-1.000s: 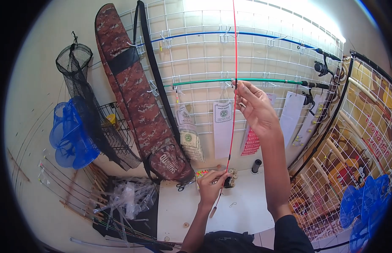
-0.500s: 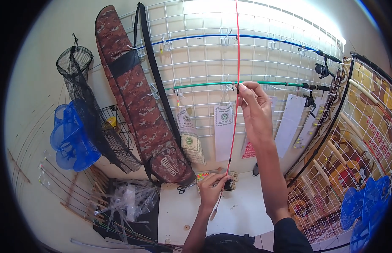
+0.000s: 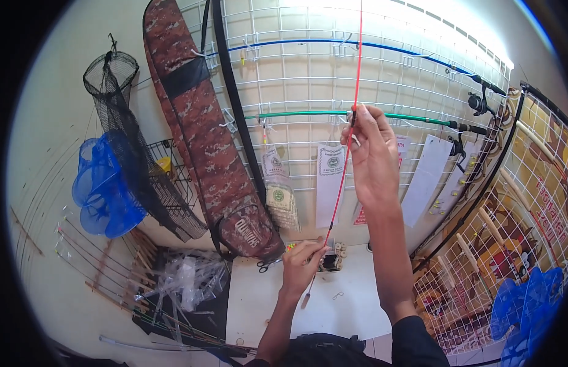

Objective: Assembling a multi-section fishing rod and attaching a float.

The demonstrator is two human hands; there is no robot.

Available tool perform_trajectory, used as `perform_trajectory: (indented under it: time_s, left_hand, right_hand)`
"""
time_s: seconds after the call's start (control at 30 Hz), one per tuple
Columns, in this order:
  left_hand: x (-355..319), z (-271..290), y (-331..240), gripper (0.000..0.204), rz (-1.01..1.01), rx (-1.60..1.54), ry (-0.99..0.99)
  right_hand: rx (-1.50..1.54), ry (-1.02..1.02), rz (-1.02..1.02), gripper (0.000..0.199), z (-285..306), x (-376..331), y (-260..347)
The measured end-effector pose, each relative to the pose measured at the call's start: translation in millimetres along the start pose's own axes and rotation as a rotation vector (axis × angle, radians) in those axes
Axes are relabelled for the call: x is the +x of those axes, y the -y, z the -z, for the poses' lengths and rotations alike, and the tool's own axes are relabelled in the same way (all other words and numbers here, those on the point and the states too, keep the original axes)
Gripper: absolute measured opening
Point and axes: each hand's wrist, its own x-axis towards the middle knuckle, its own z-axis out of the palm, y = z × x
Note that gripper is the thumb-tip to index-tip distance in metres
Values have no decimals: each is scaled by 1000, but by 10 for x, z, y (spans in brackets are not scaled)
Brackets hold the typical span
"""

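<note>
A thin red fishing rod (image 3: 347, 153) stands nearly upright in front of a white wire wall grid (image 3: 308, 79). My right hand (image 3: 372, 153) is raised and pinches the rod high up, beside a small dark guide ring. My left hand (image 3: 303, 264) grips the rod near its lower end, just above a white table (image 3: 357, 306). The rod's butt pokes out below the left hand. Its tip runs out of the top of the picture.
A camouflage rod bag (image 3: 204, 134), a black keep net (image 3: 122, 122) and blue nets (image 3: 103, 189) hang at the left. Blue and green rods (image 3: 296, 114) lie across the grid. Bundled rods and plastic wrap (image 3: 174, 287) lean lower left. Scissors (image 3: 267, 265) lie on the table.
My right hand has slid a little higher and rightward along the red rod. The left hand has stayed near the rod's lower end.
</note>
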Motion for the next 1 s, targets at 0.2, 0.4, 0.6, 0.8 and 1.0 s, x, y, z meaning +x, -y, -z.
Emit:
perform_trajectory:
  time_s: [0.2, 0.4, 0.6, 0.8, 1.0]
  left_hand:
    - [-22, 168, -44, 11, -17, 72, -21]
    - [-98, 283, -81, 12, -65, 110, -45]
    - [-98, 495, -127, 13, -31, 124, -68]
    - [-237, 700, 98, 14, 11, 229, -79]
    - [-368, 1015, 281, 18, -9, 363, -99]
  right_hand:
    - [-91, 32, -30, 13, 8, -103, 127]
    - [49, 124, -3, 13, 9, -221, 326]
    - [135, 145, 48, 13, 172, -290, 518]
    - [221, 45, 28, 11, 277, -513, 452]
    - [249, -115, -29, 10, 533, -729, 227]
